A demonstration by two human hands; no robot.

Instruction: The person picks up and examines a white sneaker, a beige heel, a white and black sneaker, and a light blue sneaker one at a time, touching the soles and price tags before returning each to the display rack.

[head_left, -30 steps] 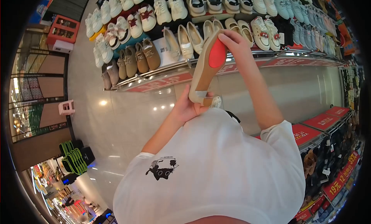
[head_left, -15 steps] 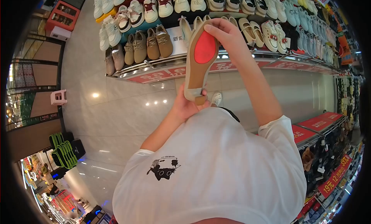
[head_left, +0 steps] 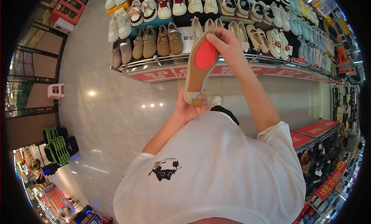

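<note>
Shoe: beige flat, held sole-up and nearly on end in front of the shelf, toe toward the shelf, heel toward the person's chest. Sole tan, with a red oval patch at the forefoot and a small tan heel block below a pale band. Right hand grips the toe end, fingers curled over the sole edge and pinching it. Left hand holds the heel end, fingers wrapped round the heel block. Shelf carries rows of brown, beige and white shoes behind a chrome rail with red price strips. Against the frame half a second ago: both grips unchanged; shoe at much the same tilt, the shelf rows sitting slightly lower in view.
</note>
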